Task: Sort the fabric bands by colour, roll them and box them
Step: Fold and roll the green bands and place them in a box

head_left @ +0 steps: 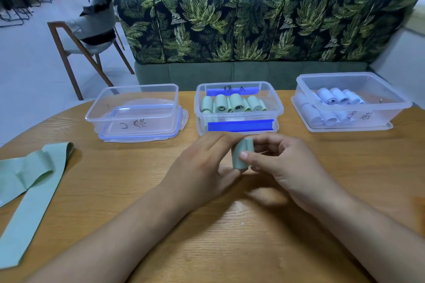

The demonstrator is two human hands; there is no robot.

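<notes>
The wooden tabletop point(207, 236) carries loose green bands point(30, 181) at its left edge and 3 clear boxes in a far row: the left box point(110, 122), the middle box point(279, 108) of green rolls point(236, 103), the right box point(391, 117) of pale blue rolls point(335, 96). Just before the middle box, the left hand point(202, 167) and right hand point(282, 163) pinch 1 nearly upright green roll point(238, 163) between them.

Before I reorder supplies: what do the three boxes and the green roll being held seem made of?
Left box, middle box, right box: clear, glossy plastic, probably; you see through the walls. The green roll: matte, pliable fabric or elastic; it curls without shine.
</notes>
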